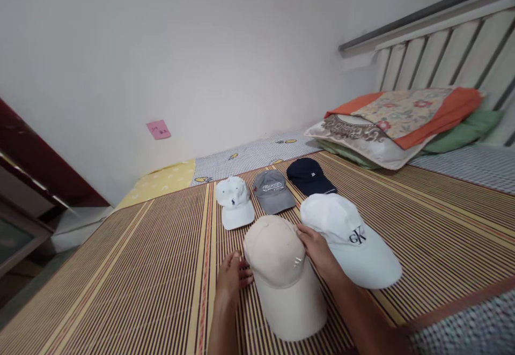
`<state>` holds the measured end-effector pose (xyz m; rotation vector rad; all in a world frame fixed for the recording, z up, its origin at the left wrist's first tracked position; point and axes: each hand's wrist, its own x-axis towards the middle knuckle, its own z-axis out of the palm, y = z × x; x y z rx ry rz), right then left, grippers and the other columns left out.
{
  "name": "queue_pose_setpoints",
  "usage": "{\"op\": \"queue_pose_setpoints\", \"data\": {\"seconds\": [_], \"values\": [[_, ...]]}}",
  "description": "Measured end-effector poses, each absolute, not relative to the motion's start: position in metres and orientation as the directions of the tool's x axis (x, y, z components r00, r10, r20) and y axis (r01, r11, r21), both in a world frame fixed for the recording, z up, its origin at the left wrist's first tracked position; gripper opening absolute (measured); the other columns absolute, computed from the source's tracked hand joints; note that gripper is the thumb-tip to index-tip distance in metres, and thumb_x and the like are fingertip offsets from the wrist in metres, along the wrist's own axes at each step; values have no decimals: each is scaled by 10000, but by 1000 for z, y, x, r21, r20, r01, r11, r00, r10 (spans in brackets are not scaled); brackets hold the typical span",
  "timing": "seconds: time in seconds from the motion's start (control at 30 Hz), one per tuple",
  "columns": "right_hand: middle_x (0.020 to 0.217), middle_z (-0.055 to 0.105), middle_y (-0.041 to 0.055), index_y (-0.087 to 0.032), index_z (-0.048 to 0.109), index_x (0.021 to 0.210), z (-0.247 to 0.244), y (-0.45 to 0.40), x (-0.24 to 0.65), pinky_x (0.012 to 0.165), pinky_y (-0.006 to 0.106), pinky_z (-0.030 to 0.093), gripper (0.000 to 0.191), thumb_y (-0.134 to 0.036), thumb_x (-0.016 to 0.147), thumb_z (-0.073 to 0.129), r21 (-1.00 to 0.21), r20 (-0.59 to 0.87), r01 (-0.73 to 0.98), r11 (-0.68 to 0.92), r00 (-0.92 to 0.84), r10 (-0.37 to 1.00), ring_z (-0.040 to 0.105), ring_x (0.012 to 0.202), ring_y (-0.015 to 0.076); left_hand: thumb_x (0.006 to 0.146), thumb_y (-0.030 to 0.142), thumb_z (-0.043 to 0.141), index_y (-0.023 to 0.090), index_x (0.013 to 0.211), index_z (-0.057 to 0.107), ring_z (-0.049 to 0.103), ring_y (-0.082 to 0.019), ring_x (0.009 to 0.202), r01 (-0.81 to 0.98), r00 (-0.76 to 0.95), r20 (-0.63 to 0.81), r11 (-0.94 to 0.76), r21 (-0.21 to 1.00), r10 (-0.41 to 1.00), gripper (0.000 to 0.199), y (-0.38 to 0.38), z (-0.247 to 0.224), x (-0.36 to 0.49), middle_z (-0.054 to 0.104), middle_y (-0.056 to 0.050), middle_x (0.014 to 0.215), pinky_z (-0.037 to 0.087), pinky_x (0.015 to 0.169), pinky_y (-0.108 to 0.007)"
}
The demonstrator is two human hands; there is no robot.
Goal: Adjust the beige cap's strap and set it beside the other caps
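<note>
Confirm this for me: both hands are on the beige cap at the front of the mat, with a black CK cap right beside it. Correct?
Not quite. The head view shows the left hand and right hand on either side of the beige cap on the bamboo mat, but the CK cap beside it is white, not black. The dark navy cap lies farther back.

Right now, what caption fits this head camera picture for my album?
Two hands, left hand and right hand, hold a beige cap among four other caps on a striped mat.
</note>
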<state>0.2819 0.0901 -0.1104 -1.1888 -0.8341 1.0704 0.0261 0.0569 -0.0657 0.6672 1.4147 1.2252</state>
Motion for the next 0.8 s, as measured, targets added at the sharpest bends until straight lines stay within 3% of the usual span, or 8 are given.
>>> {"op": "queue_pose_setpoints", "data": {"seconds": [0.13,0.27,0.43,0.63,0.8], "values": [[1200,768,153,-155,777,1099,-107,85,283,1080,558,464,477,-448,723,746,-986,-45,-166,12,334,941,656,1207,410,906,295,634,156,1104,629,649,-165,515,-246,-246,-340,281,928,908,243,58,-74,26,694,-54,743,534,479,-279],[1298,729,145,-156,767,1158,-100,84,281,1163,489,396,493,-447,763,717,-989,0,-137,52,353,936,611,1290,368,878,340,676,176,1138,644,673,-148,622,-287,-253,-269,193,938,929,308,60,-76,30,712,-54,839,565,572,-267],[1331,715,128,-172,755,1203,-96,86,278,1143,470,428,524,-479,784,688,-989,33,-124,78,329,944,618,1285,350,823,382,730,193,1131,682,684,-139,733,-302,-248,-245,165,939,937,364,60,-77,33,720,-65,991,569,638,-250],[1271,737,167,-139,764,1150,-98,83,282,1133,523,423,541,-482,739,684,-997,11,-70,36,327,945,626,1260,390,770,389,756,137,956,706,627,-119,564,-241,-182,-310,264,934,933,317,54,-76,31,711,-50,797,492,494,-219],[1316,715,162,-129,734,1211,-99,83,283,1132,508,430,550,-457,789,606,-999,32,-23,41,304,952,624,1275,354,770,385,716,140,894,664,611,-111,535,-195,-182,-326,291,937,928,279,51,-72,34,683,-21,721,507,499,-227]]}}
